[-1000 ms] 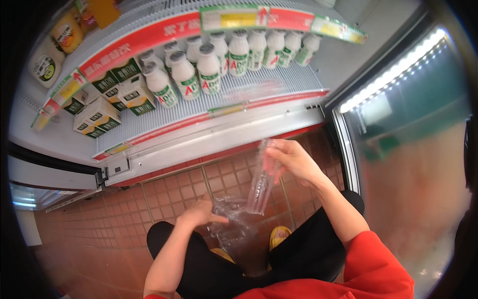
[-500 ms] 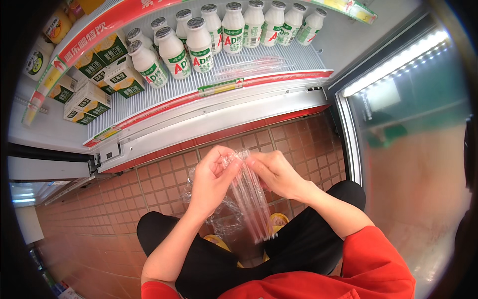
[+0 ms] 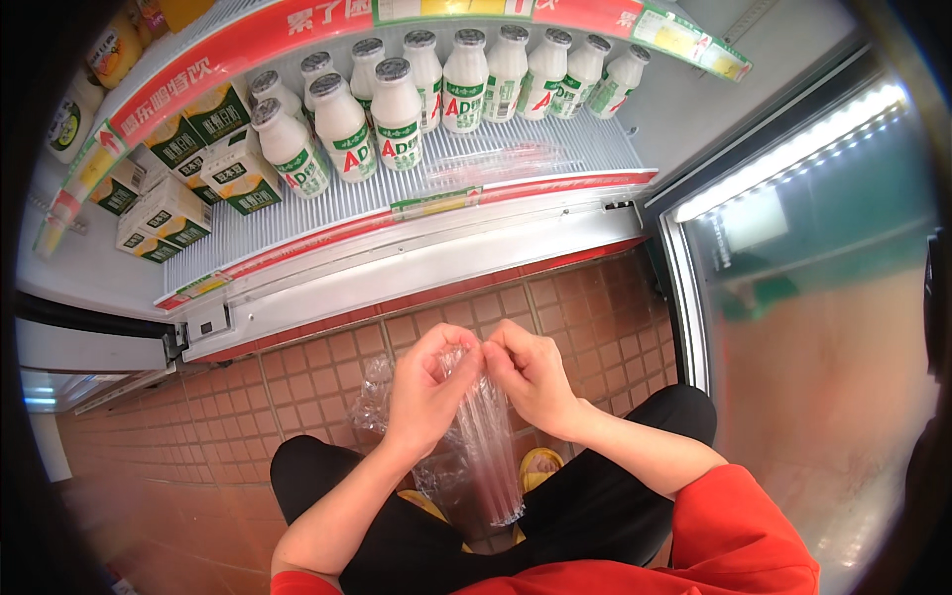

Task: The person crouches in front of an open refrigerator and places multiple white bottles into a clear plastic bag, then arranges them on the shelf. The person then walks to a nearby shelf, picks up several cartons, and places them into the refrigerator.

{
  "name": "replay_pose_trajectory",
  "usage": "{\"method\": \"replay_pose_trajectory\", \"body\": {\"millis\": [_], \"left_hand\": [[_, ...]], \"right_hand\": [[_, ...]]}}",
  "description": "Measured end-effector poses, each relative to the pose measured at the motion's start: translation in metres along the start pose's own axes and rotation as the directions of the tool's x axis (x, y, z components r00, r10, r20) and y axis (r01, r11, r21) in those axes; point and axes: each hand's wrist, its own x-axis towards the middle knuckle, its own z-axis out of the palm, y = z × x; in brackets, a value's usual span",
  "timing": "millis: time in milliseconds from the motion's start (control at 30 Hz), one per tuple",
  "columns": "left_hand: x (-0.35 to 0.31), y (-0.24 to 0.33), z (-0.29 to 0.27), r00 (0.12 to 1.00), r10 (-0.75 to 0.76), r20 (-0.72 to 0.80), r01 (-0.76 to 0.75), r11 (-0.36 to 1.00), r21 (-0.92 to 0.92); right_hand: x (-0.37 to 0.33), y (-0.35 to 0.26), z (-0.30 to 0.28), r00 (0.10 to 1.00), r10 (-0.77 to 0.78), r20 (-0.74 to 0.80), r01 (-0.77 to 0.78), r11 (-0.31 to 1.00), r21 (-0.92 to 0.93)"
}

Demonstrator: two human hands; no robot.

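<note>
A bundle of clear, thin drinking straws (image 3: 488, 446) hangs between my knees, its lower end near my feet. My left hand (image 3: 433, 385) is closed, pinching the top of the bundle's clear wrapping. Beside it, my right hand (image 3: 534, 379) is also closed on the top, its fingertips almost touching the left hand's. Loose, crumpled clear plastic wrap (image 3: 375, 393) spreads out to the left, behind my left hand. The exact point where the fingers grip is partly hidden.
Ahead is an open fridge shelf (image 3: 327, 223) with several white bottles (image 3: 400, 114) and drink cartons (image 3: 243, 174). More clear straws (image 3: 501, 161) lie on its front part. A glass door (image 3: 803, 297) stands open on the right. Beneath are brown floor tiles (image 3: 297, 377).
Both hands and the straw bundle have come lower and closer to me in the view. My right hand has turned, its fingertips meeting the left hand's at the top.
</note>
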Motion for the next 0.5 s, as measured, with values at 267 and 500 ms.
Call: {"method": "replay_pose_trajectory", "body": {"millis": [267,500], "left_hand": [[0.01,-0.01,0.004,0.977,0.103,-0.185,-0.112,0.993,-0.04],[-0.003,-0.015,0.01,0.987,0.052,-0.151,-0.061,0.996,-0.057]], "right_hand": [[0.005,0.004,0.003,0.996,0.074,0.04,-0.072,0.997,-0.032],[0.001,0.009,0.007,0.993,0.108,-0.052,-0.112,0.991,-0.078]]}}
